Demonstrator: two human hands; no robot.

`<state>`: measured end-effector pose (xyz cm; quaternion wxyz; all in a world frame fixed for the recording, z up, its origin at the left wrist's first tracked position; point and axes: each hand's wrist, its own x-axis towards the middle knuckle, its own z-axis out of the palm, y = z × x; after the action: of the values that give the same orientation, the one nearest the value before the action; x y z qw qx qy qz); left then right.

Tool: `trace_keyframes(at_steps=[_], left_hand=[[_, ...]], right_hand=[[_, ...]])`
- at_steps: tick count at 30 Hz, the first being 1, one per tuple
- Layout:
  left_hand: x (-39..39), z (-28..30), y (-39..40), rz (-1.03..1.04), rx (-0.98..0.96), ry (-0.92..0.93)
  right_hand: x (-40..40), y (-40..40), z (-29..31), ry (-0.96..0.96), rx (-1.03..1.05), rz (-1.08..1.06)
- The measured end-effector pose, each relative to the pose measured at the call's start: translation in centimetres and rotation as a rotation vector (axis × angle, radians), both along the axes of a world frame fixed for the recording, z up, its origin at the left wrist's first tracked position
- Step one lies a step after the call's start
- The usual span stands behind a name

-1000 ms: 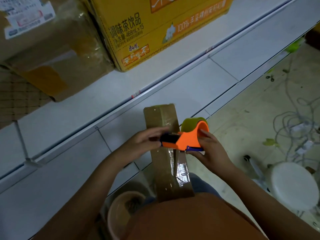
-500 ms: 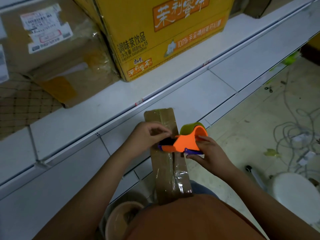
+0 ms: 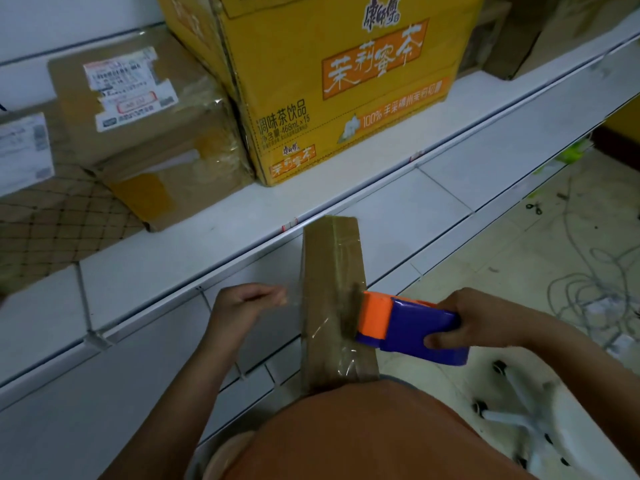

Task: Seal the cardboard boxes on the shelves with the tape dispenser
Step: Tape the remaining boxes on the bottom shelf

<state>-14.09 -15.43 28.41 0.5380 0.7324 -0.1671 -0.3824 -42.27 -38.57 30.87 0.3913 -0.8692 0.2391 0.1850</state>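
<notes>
Cardboard boxes first: big yellow printed box stands on the upper white shelf, touching a plain brown box with a shipping label on its left. Another labelled box sits at the far left edge, partly cut off. Lower shelf runs in front, nearer the person.

Narrow brown box is held out lengthwise from the person's torso, over the lower shelf edge, with clear tape wrinkled across its near half.

Tape dispenser, orange head and purple body, sits against the right edge of the narrow box, head touching the box surface.

Right hand grips the dispenser's purple body from the right, thumb curled on the near side, fingers wrapped over the top.

Left hand is just left of the narrow box, fingers curled, tips pinching a clear strip of tape that runs to the box.

Floor at right: tangled cables, white chair base with castors.
</notes>
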Motion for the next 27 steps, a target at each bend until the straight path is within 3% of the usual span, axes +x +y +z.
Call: trace_keyframes(at_steps=[5, 10, 19, 27], left_hand=[[-1.0, -1.6, 1.2, -0.012, 0.016, 0.196], [-1.8, -1.2, -0.5, -0.018, -0.192, 0.557], [-1.5, -2.5, -4.3, 0.117, -0.053, 0.234], [0.7, -0.4, -8.0, 0.086, -0.097, 0.334]], right_hand=[[1.0, -0.6, -1.5, 0.029, 0.006, -0.038], [2.2, -1.7, -2.3, 0.012, 0.056, -0.094], [2.5, -4.1, -1.4, 0.046, -0.019, -0.089], [3.2, -4.3, 0.6, -0.023, -0.073, -0.181]])
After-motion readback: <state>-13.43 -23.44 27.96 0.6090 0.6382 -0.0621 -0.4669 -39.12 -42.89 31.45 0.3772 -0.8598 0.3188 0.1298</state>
